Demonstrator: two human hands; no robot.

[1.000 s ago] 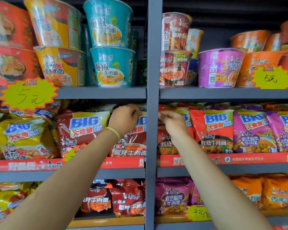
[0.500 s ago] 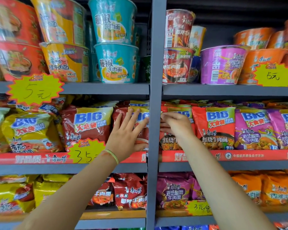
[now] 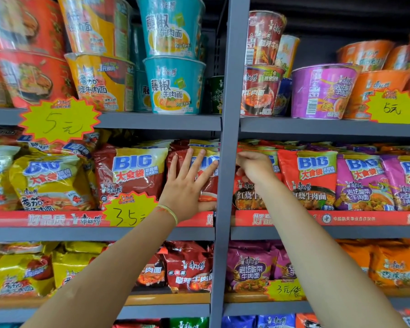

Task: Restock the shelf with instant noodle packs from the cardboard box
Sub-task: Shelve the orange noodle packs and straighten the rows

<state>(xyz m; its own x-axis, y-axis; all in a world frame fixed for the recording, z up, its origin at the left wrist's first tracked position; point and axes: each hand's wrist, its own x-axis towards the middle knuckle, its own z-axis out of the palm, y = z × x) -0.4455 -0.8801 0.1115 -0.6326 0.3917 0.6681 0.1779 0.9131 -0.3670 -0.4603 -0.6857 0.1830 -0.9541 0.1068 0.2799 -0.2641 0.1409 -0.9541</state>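
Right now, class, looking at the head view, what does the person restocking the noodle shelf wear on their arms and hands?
Both forearms are bare, with no sleeves showing. The left hand has a thin yellow-green band round its wrist. The right hand wears nothing: no glove, watch or ring shows on it.

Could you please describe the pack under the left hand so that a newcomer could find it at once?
Find the grey upright post dividing the shelving, then the middle shelf just left of it. The dark red noodle pack there has the open left hand pressed flat on it, unlike its dark red twin further left.
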